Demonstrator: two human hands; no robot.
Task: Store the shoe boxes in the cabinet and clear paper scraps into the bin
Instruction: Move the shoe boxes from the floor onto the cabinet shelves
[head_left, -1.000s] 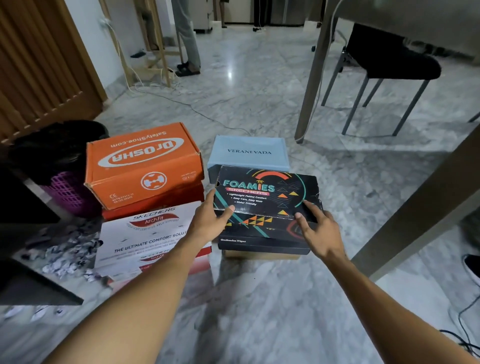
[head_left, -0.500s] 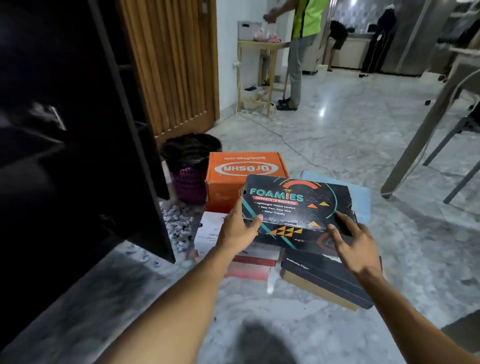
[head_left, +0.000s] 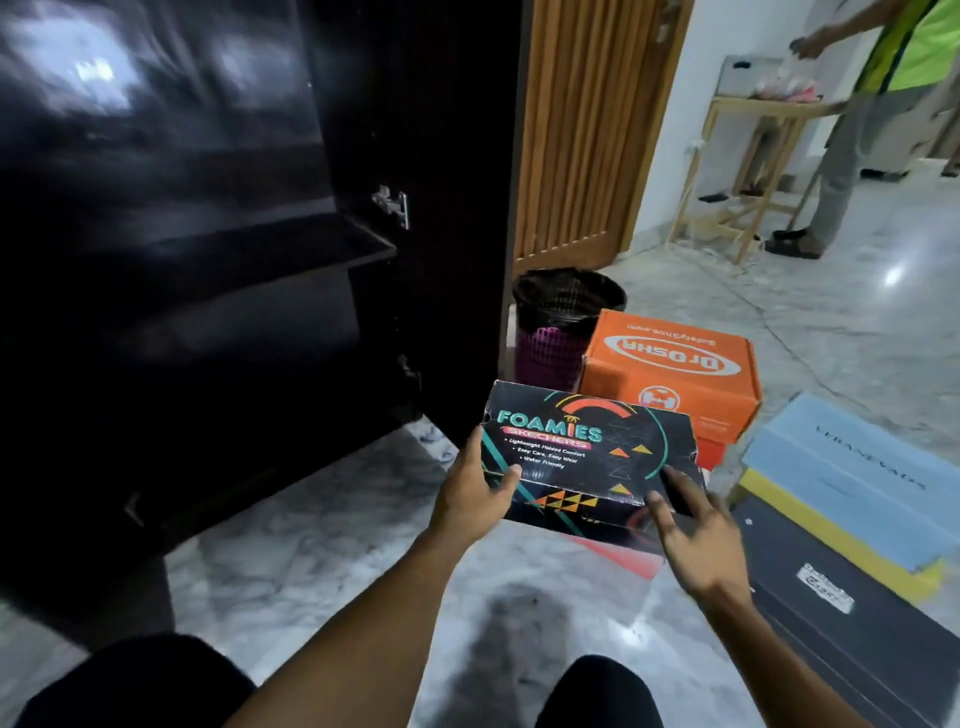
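The box (head_left: 587, 457) marked Foamies is hanging clear of the floor (head_left: 311, 551) at the centre of the frame, carried between both hands, its long axis running across the picture from left to right and dipping slightly toward the lower right. The left grip (head_left: 467, 496) is clasping the box's left end, thumb curling over the top edge and the fingers going out of sight beneath. The right grip (head_left: 696, 535) is lying at the near right corner with spread, fairly straight fingers (head_left: 675, 478) pressing on the cardboard rather than wrapping it, though blur is making the exact contact hard to read. The cabinet (head_left: 426, 156) is standing open in the left and upper left of the frame, and its dark shelf (head_left: 291, 244) is sitting up and to the left of the box, well apart from it, so the coming move is probably calling for a swing leftward with the left end leading; the left grip is the nearer one to the opening. The bin (head_left: 561, 317) is standing just behind the box, beside the orange box (head_left: 670, 364). A blue box (head_left: 852, 467) is waiting at the right edge, resting on a black box (head_left: 831, 613).
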